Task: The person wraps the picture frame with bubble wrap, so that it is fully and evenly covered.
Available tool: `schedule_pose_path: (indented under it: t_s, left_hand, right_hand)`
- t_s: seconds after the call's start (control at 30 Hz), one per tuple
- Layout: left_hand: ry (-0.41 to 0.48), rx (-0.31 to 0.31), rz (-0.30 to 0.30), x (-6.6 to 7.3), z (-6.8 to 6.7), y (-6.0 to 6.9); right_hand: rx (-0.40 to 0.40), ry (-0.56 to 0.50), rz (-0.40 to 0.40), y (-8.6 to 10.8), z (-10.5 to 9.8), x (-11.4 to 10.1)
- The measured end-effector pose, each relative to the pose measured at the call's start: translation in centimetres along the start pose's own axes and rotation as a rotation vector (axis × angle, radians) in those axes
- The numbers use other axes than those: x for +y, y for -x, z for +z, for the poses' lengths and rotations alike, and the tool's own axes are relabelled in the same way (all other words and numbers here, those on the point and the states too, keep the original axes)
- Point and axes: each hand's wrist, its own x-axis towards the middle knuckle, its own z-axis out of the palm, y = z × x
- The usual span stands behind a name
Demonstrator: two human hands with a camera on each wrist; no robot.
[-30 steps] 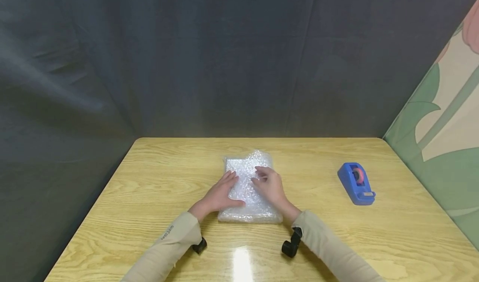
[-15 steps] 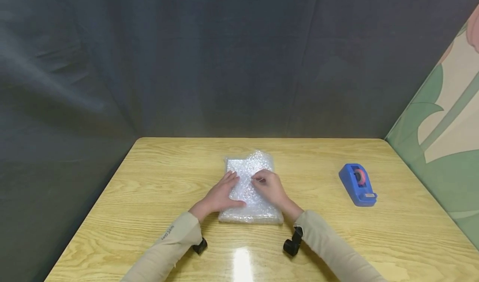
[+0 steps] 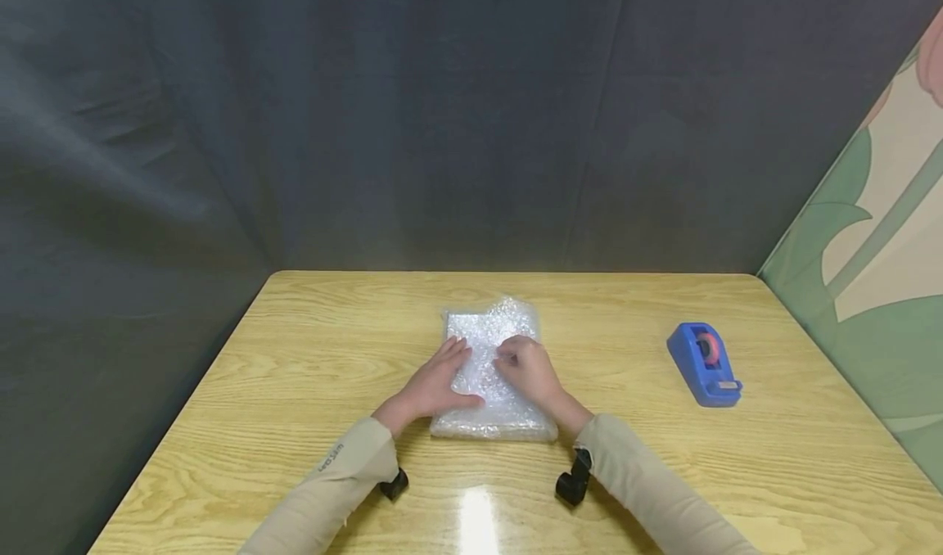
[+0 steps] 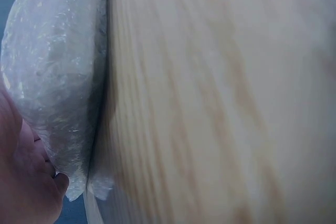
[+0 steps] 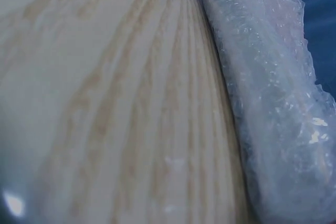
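A flat, rectangular package in clear bubble wrap (image 3: 489, 412) lies on the table in front of me; a loose edge of the wrap sticks out at its far end. My left hand (image 3: 436, 381) rests spread on the package's left side, thumb pointing right across it. On the right side is my right hand (image 3: 530, 371), fingers bent and tips down at the wrap's surface. Whether those fingertips pinch the wrap or only press it is too small to tell. The left wrist view shows part of my left hand (image 4: 31, 177) beside the puffy wrapped edge (image 4: 58, 72).
To the right stands a blue tape dispenser (image 3: 703, 364) with a pink-cored roll. The wooden table (image 3: 309, 350) ends at a dark curtain (image 3: 471, 129) behind and on the left. A floral-patterned panel (image 3: 877, 293) borders the right side.
My right hand's fingers, more spread a second ago, have drawn together and bent over the wrap. The left hand and the package stay in place.
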Motion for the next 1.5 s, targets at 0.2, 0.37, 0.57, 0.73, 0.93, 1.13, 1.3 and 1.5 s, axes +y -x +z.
schedule_pose_path:
  t_s: [0.2, 0.37, 0.57, 0.73, 0.93, 1.13, 1.3, 1.5]
  left_hand:
    - [0.012, 0.015, 0.027, 0.1, 0.0, 0.2]
    - [-0.002, -0.002, 0.000, 0.0, 0.1, 0.1]
    - [-0.029, -0.016, -0.015, -0.1, 0.4, -0.2]
    - [-0.023, -0.013, -0.013, 0.0, 0.2, -0.1]
    - [-0.003, -0.011, 0.000, 0.1, -0.1, 0.1]
    - [0.003, -0.009, 0.006, 0.1, -0.1, 0.1]
    - [0.001, -0.009, 0.007, 0.2, -0.1, 0.1]
    - [-0.038, -0.016, 0.006, 0.2, -0.1, -0.1]
  right_hand:
    - [-0.033, 0.043, 0.031, 0.2, 0.0, -0.1]
    - [-0.078, 0.054, 0.057, 0.4, 0.0, -0.3]
    - [-0.091, 0.057, 0.071, 0.4, -0.2, -0.3]
    - [-0.080, 0.032, 0.075, 0.4, -0.3, -0.2]
    - [-0.045, 0.004, 0.120, 0.7, -0.3, -0.4]
    - [-0.001, 0.049, 0.101, 1.0, -0.6, -0.9]
    - [-0.003, 0.080, 0.065, 1.0, -0.6, -0.6]
    - [-0.024, -0.024, 0.019, 1.4, -1.1, 0.0]
